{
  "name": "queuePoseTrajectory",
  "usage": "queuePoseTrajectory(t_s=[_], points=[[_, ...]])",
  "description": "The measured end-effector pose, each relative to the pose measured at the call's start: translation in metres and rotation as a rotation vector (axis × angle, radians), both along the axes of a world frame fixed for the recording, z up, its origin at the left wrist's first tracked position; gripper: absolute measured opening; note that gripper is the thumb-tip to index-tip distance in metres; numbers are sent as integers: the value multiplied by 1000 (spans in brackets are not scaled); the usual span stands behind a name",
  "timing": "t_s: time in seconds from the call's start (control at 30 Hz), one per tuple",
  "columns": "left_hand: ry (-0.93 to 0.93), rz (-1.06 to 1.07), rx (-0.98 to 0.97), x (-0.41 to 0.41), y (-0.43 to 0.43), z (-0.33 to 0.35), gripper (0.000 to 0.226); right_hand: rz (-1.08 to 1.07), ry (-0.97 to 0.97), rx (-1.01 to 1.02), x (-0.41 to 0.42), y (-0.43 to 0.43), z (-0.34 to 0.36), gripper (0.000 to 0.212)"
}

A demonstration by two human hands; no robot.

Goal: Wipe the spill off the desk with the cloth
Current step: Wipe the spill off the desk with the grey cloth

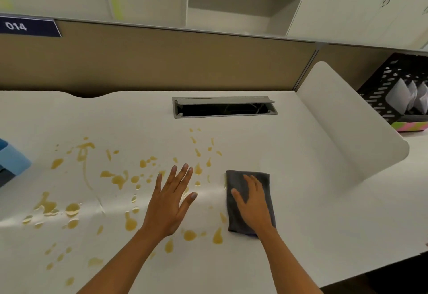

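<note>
Both hands are down over the desk [301,201], well apart from each other. His or her right hand [253,203] lies flat with fingers spread on top of the folded grey cloth [236,180], pressing rather than gripping it, toward the near edge, right of the middle. The left hand [170,203] is open, fingers splayed, holding nothing; whether it touches the surface or hovers just above I cannot tell.

To my eye the wiping has barely begun. The yellow spill [119,179] is spattered across the left and middle of the desk, from drops close to the near edge back to a few specks just short of the cable hatch [224,108]. The cloth sits at the right fringe of the mess, with drops just beside its left edge. Right of the cloth the top looks clean, so nearly all of the work is left.

Further back, the hatch lid stands ajar. On the partition at the far left, a dark label [27,26] reads "014". No other writing is legible.
</note>
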State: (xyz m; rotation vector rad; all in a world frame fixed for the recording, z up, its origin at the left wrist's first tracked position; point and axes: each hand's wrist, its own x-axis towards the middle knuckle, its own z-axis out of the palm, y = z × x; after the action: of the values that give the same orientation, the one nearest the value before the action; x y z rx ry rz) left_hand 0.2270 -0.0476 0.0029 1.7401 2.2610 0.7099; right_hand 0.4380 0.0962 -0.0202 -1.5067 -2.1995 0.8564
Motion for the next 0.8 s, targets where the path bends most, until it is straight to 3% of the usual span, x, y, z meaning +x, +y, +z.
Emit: queuePoseTrajectory(t_s=[0.07,0.2,0.37,0.8], points=[[-17,33,2,5,-3,0,66,54,-123,-39,-5,8,-17,75],[-12,50,-6,2,-2,-4,66,54,-414,54,-7,3,-46,73],[-27,74,-48,-15,5,-13,68,-12,-407,140,-11,1,-53,63],[15,14,-114,-47,22,-28,70,-118,-392,107,-18,7,-60,54]])
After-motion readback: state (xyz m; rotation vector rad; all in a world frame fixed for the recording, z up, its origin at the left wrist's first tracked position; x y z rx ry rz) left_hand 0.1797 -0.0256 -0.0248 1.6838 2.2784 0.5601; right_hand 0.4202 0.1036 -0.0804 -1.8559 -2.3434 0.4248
